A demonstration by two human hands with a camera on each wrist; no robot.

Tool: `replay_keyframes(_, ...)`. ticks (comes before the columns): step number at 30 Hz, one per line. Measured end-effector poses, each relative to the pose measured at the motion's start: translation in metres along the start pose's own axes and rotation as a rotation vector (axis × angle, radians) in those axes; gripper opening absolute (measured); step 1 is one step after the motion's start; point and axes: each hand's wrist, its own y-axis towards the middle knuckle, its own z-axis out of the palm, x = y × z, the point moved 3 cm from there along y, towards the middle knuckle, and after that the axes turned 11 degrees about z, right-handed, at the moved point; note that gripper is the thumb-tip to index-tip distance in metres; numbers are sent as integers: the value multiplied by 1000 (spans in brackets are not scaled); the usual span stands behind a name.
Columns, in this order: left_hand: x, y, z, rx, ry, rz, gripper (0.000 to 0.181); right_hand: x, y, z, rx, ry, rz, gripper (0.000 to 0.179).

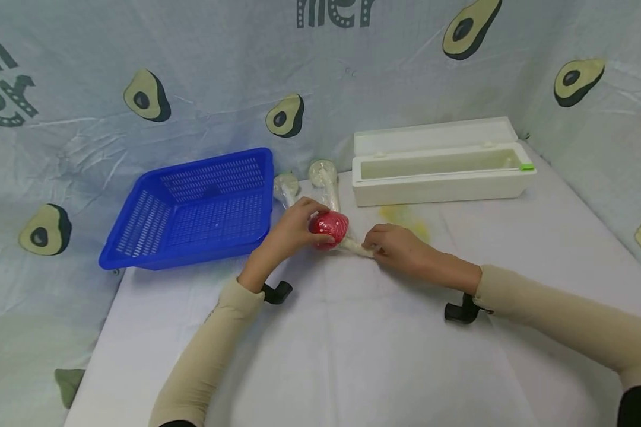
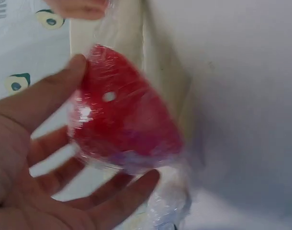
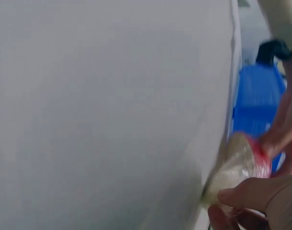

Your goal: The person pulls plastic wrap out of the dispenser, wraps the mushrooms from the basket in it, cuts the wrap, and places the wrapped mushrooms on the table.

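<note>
A mushroom-shaped object with a red, white-spotted cap [image 1: 329,229] and a pale stem [image 1: 356,247] lies low over the white table, wrapped in clear plastic film. My left hand [image 1: 296,228] grips the cap, thumb on one side and fingers round the other. At the stem's far end, my right hand [image 1: 406,252] pinches the tip between thumb and fingers. The left wrist view shows the shiny film over the red cap [image 2: 124,110]. Seen from the right wrist, thumb and fingers hold the wrapped stem, partly hiding it.
Behind my left hand lie two pale, film-wrapped pieces with round heads, one [image 1: 323,173] longer in view than the other [image 1: 286,187]. A blue plastic basket [image 1: 192,258] stands at left. The lidded white box [image 1: 438,193] at back right is open. Avocado-print cloth hangs behind.
</note>
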Motion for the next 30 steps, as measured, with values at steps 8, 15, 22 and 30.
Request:
replay_keyframes(8, -1, -1, 10, -63, 29, -118, 59, -26, 16, -11, -45, 15, 16, 21)
replay_keyframes(15, -1, 3, 19, -126, 50, -175, 57, -35, 20, -13, -44, -34, 12, 22)
replay_keyframes(22, -4, 1, 29, -189, 56, -228, 56, -46, 28, -17, -53, -45, 45, 23)
replay_keyframes(30, -7, 3, 36, -182, 93, -227, 57, -34, 22, -12, -18, -152, 22, 28)
